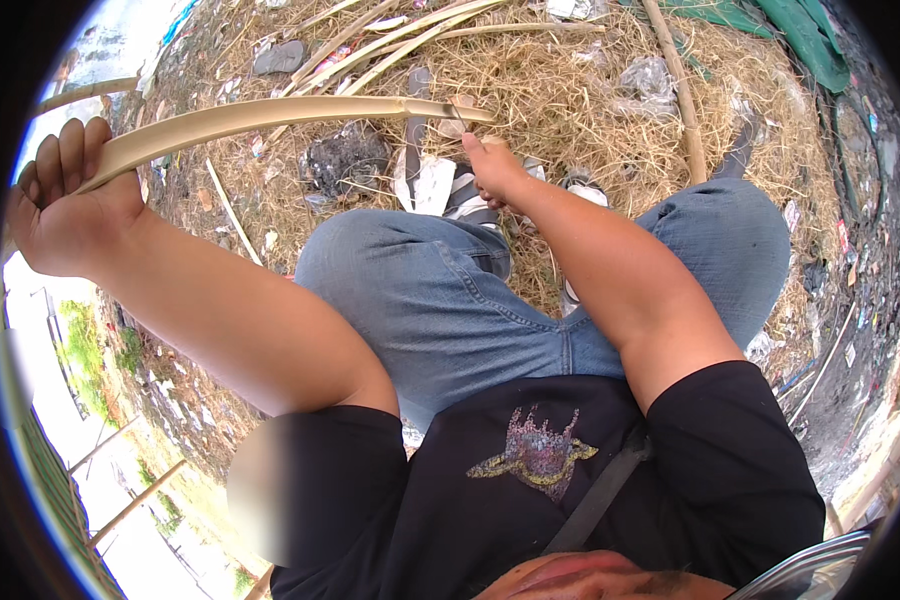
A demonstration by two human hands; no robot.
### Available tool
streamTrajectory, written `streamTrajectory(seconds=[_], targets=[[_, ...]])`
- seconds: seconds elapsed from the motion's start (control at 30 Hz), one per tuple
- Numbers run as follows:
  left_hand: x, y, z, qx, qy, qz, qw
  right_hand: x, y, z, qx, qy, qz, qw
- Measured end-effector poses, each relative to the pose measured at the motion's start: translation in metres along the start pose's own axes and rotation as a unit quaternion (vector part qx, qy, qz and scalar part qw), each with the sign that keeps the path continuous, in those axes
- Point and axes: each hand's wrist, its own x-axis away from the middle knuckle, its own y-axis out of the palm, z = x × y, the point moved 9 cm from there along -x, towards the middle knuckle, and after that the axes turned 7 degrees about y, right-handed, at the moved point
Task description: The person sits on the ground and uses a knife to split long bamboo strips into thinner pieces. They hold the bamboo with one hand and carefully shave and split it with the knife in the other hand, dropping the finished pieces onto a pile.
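A long split bamboo strip (pixel 270 115) bows across the upper left. My left hand (pixel 75 205) is wrapped round its near end, arm stretched far out to the left. Toward the strip's other end, my right hand (pixel 495 172) is closed, thumb pointing at the strip. A thin dark edge, like a knife blade (pixel 459 116), crosses the strip just above that thumb; its handle is hidden in the fist. Pale tan shavings (pixel 462 103) show beside this crossing point. The strip's tip reaches slightly past the right hand.
More bamboo strips (pixel 400 42) lie fanned out on straw-covered ground (pixel 590 110). A wooden pole (pixel 677 90) lies to the right, near crumpled clear plastic (pixel 645 80). A charred black lump (pixel 348 158) sits ahead of my bent knee (pixel 350 250). Green sheeting (pixel 805 40) lies at the far right.
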Motion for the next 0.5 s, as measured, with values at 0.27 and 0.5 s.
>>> streamTrajectory(seconds=[0.27,0.5], targets=[[-0.004,-0.008,0.059,-0.024,0.068,0.066,0.995,0.051,-0.015,-0.098,-0.097,-0.161,0.019,0.982],[0.018,-0.04,0.131,0.063,0.103,0.1,0.988,0.113,-0.058,-0.182,-0.29,-0.219,0.022,0.931]])
